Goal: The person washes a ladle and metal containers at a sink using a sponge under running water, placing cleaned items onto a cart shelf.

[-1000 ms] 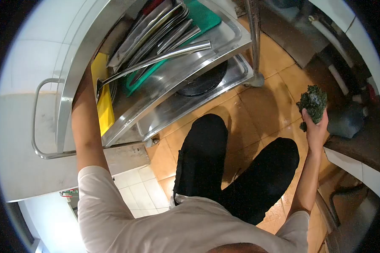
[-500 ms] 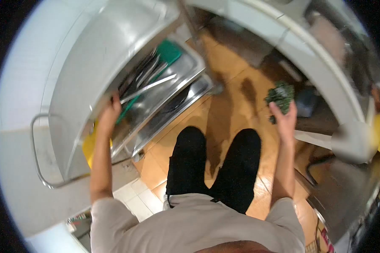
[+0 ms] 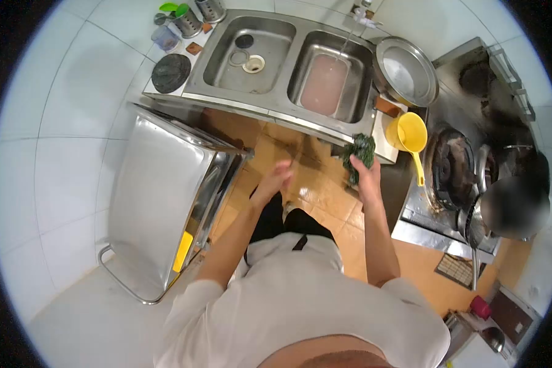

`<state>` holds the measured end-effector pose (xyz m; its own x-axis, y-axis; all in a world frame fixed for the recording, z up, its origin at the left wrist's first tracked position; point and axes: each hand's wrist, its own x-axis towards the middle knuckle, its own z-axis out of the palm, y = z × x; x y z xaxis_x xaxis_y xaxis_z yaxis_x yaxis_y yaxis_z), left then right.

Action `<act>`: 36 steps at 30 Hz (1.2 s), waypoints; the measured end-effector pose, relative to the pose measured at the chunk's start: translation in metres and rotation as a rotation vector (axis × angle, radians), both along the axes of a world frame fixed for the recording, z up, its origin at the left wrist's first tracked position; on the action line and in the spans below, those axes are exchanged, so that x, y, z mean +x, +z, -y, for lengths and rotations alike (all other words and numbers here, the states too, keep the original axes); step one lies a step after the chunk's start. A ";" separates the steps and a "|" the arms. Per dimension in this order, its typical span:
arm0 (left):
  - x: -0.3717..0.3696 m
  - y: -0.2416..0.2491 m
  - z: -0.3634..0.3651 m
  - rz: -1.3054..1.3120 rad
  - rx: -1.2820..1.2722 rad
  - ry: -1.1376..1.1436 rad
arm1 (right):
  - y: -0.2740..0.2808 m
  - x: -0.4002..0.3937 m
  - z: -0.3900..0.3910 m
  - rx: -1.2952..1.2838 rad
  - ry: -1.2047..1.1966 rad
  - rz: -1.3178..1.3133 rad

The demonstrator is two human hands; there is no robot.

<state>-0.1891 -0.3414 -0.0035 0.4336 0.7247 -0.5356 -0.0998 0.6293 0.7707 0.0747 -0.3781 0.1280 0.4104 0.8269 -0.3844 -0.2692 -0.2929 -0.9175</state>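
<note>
One green scrubber (image 3: 363, 147) in the right grip (image 3: 368, 176), bulk forward

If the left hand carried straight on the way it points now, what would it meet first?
Most likely the counter front, near the right sink basin; the left hand aims forward and rightward at it, though its height against that edge is unclear.
</note>
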 end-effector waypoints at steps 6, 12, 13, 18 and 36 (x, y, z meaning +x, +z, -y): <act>0.099 -0.007 -0.111 -0.086 0.136 -0.106 | 0.019 0.030 -0.068 -0.042 -0.179 -0.109; 0.159 -0.070 -0.217 -0.764 1.033 -0.620 | -0.004 0.093 -0.138 -0.120 -0.335 0.260; 0.165 -0.072 -0.231 -0.741 1.037 -0.702 | -0.007 0.111 -0.158 -0.184 -0.323 0.417; 0.168 -0.087 -0.270 -0.794 0.892 -1.104 | 0.011 0.216 -0.248 -0.320 -0.036 0.873; 0.185 -0.105 -0.292 -0.902 -0.249 -0.155 | -0.267 0.104 -0.387 -0.454 0.361 0.017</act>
